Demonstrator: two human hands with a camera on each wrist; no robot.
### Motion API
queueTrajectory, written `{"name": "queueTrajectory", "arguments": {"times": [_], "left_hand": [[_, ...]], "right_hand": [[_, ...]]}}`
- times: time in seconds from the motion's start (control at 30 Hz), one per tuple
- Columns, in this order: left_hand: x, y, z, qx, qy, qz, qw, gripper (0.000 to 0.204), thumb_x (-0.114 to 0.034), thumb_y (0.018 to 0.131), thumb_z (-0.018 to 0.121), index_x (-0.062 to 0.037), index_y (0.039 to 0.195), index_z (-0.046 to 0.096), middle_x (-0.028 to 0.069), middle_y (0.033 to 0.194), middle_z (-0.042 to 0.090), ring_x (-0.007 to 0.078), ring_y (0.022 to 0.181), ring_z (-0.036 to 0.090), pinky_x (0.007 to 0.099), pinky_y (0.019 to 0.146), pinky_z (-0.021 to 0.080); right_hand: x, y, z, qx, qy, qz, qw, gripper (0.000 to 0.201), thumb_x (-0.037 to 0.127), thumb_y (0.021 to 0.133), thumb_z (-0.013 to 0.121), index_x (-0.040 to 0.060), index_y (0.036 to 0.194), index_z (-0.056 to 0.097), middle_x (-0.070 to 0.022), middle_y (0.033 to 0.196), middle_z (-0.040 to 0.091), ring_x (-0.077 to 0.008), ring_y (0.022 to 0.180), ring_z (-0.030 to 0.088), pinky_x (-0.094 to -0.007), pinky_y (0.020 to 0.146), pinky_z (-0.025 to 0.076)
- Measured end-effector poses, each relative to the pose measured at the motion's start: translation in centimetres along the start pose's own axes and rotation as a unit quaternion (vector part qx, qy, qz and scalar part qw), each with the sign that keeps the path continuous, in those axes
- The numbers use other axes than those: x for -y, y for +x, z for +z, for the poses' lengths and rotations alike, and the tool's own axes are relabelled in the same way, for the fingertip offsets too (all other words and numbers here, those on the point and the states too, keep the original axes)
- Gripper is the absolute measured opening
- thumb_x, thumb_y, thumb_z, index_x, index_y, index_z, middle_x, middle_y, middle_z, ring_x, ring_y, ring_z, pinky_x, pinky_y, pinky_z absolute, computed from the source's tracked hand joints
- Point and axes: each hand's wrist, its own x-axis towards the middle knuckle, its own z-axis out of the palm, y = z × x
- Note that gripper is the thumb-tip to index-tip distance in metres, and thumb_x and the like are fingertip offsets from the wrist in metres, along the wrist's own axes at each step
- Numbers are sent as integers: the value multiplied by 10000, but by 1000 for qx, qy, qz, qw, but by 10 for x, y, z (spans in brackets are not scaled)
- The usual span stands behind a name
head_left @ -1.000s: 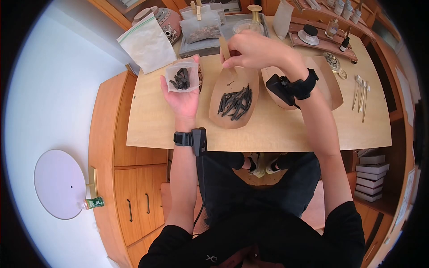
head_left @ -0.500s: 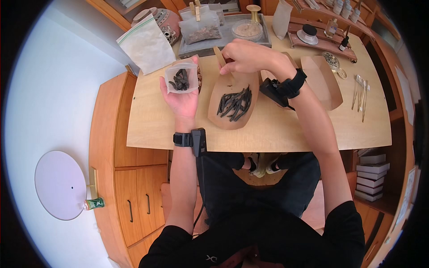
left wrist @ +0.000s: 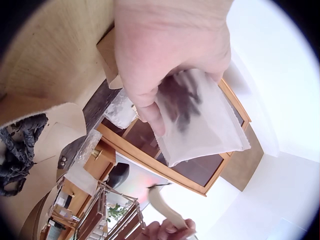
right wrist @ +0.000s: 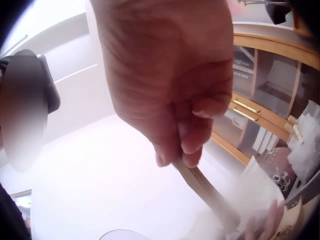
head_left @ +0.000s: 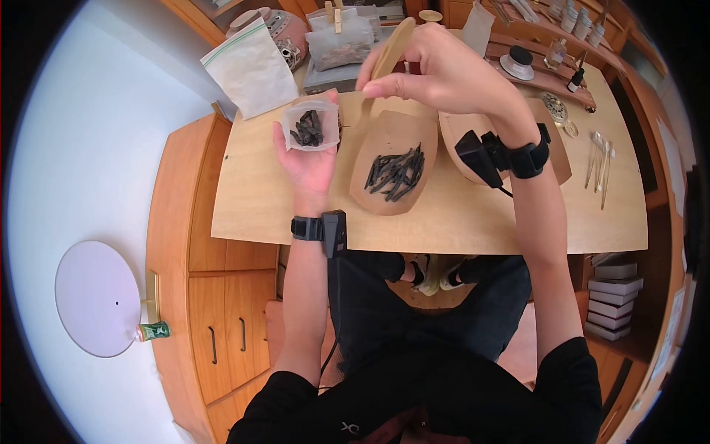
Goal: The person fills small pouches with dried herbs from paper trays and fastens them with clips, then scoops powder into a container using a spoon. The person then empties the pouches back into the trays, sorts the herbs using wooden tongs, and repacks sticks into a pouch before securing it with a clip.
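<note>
My left hand holds a translucent bag, its mouth upward and dark pieces inside; the left wrist view shows fingers around the bag. My right hand pinches a curved wooden tool, also plain in the right wrist view. At that tool's tip, a thin dark sliver shows in the left wrist view. Right of the bag, a brown paper tray bears dark sticks on the table.
Behind my left hand stand a white zip bag, a pink pot and clipped bags. More brown paper lies under my right forearm. Farther right are thin tools and a rack with bottles.
My right hand has risen from over the tray, and the tool it holds is lifted and tilted differently. My left hand still holds the bag; the head view has shifted slightly.
</note>
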Motion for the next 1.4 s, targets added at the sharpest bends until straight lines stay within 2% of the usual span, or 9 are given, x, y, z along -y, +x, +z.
{"name": "queueTrajectory", "arguments": {"times": [0.07,0.13,0.23,0.4,0.53,0.63,0.73,0.9,1.4], "left_hand": [[-1,-1,-4,26,-10,-19,999,626,-482,958,498,-7,1365,462,231,1457,419,364,1371,386,452,1112,383],[-3,0,-11,-30,74,30,996,585,-477,970,482,-29,1345,489,144,1386,523,293,1286,490,440,1078,418],[-7,0,-18,5,32,11,999,520,-406,997,445,-30,1356,473,129,1397,515,289,1305,472,488,1125,366],[-5,0,-13,-9,26,19,999,549,-432,983,472,-25,1352,482,146,1382,525,302,1293,484,472,1109,385],[1,1,-3,54,-43,-18,997,602,-448,964,505,11,1352,471,233,1442,434,380,1373,375,476,1134,357],[-2,3,-7,31,-44,-2,999,614,-436,959,514,34,1350,458,279,1458,385,431,1399,309,487,1156,326],[-3,5,-7,-25,-1,21,999,621,-437,958,512,34,1356,448,270,1457,391,431,1400,310,486,1156,325],[-2,4,-7,1,-8,18,1000,621,-437,959,506,31,1362,440,270,1460,384,434,1404,299,490,1151,334],[-3,3,-7,-21,8,31,999,613,-429,951,538,25,1353,451,267,1463,380,415,1408,302,484,1142,354]], "right_hand": [[15,3,5,-30,53,-15,998,262,245,828,725,-16,819,701,-161,674,644,-311,629,618,-358,566,457],[18,7,17,-57,3,-62,996,220,224,834,717,6,857,719,-147,698,661,-308,645,627,-360,584,473],[10,11,45,-95,-30,-96,990,181,191,842,729,21,906,725,-83,877,712,-182,649,623,-284,589,484],[17,8,27,-99,14,-80,992,174,176,839,732,33,938,719,-87,883,713,-192,655,627,-293,602,494],[12,-1,4,-48,-2,-15,999,175,182,836,734,14,881,713,-104,791,703,-203,654,629,-307,594,490],[10,-3,1,31,-55,23,998,259,233,820,745,-21,825,695,-135,756,692,-248,665,641,-334,604,491],[2,-2,12,112,-81,53,989,341,284,802,753,-48,786,678,-163,751,684,-298,689,649,-362,627,495],[-3,0,29,201,-23,67,977,340,279,799,746,-54,787,680,-180,741,674,-306,739,655,-384,675,499],[-1,-1,26,182,-71,76,978,316,240,786,771,-61,780,675,-193,687,652,-328,659,640,-395,618,489]]}}
